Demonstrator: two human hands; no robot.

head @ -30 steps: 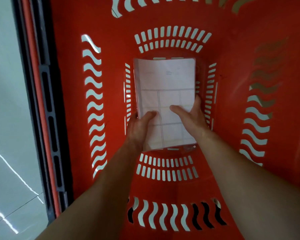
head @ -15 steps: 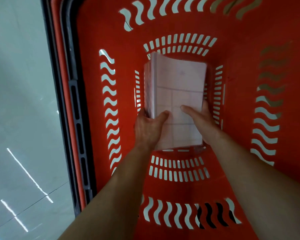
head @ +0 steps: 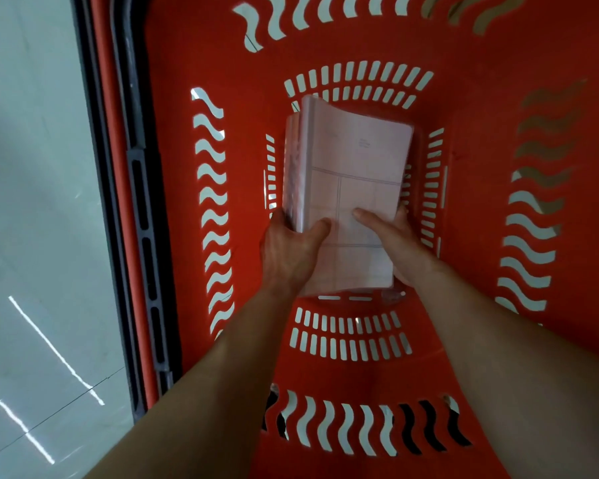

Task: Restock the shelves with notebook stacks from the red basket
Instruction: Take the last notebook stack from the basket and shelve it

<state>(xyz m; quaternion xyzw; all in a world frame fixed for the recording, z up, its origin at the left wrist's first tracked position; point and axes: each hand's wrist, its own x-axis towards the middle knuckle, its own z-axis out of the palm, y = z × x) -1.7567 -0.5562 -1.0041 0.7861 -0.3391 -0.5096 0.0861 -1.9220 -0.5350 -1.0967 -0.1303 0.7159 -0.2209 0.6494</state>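
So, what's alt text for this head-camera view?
A left hand and right hand grip a wrapped notebook stack from both sides, inside a red basket. Grey floor shows at the frame's left.

Bare left grip [head: 287,254] and right grip [head: 395,236]; forearms bare, seemingly to the elbows.

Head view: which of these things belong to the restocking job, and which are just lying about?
Part of the job:
- notebook stack, gripped at its near end
- left hand and right hand, thumbs on its cover
- red basket, with the stack inside its walls

Just there:
- grey floor beside the basket, with light streaks on it
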